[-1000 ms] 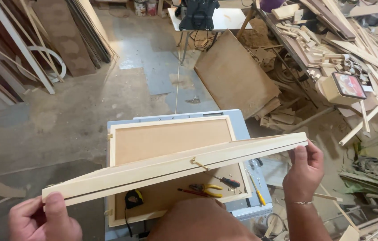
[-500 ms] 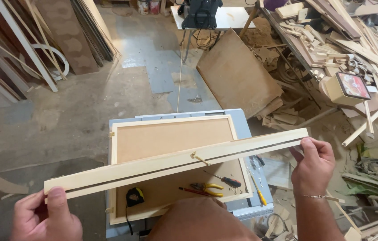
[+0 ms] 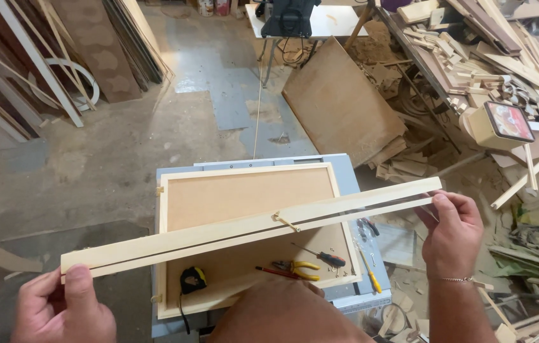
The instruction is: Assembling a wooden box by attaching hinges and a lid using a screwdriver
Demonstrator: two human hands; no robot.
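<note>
I hold a long pale wooden strip (image 3: 218, 235) level across the view, with a groove along its length and a small peg (image 3: 285, 221) sticking out near the middle. My left hand (image 3: 66, 308) grips its left end. My right hand (image 3: 450, 232) grips its right end. Below the strip lies a framed brown panel (image 3: 244, 194) on a grey-blue work table (image 3: 352, 184).
On the panel lie a tape measure (image 3: 192, 280), yellow-handled pliers (image 3: 298, 268), a screwdriver (image 3: 323, 257) and a red pencil. A second screwdriver (image 3: 369, 270) rests on the table's right edge. Scrap wood (image 3: 498, 70) piles up at right; boards (image 3: 21, 70) lean at left.
The strip has shifted slightly left and down with both hands on its ends; my left thumb now presses on top of the left end.
</note>
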